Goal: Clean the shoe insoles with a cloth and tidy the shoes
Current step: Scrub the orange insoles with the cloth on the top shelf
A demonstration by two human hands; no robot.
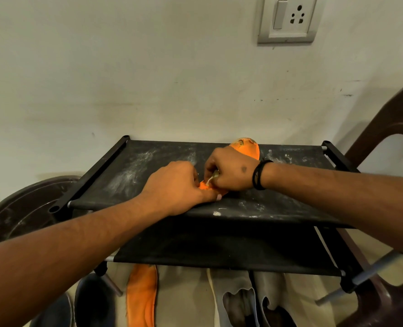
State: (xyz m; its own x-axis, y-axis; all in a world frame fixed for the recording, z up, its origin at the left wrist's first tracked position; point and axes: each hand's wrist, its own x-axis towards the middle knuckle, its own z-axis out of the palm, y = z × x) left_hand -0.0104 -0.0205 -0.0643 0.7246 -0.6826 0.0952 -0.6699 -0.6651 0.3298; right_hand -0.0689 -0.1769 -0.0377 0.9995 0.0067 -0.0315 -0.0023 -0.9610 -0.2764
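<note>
Orange insole [246, 147] lies on the top shelf [134, 171] of a black fabric shoe rack, mostly hidden under both hands — toe end shows near the wall, a bit of the heel end shows between the hands. Left hand [176, 185] presses the near end flat, fingers curled over it. Right hand [228, 169], grip closed tight on a small pale cloth [211, 179], rests on the insole's middle; black band at that wrist. Shelf fabric dusty with white smears. Below the rack on the floor: a second orange insole [141, 296], grey shoes [240, 300], a dark shoe [94, 300] to the left. Brown plastic chair [384, 128] at right; a wall socket [287, 18] above.
</note>
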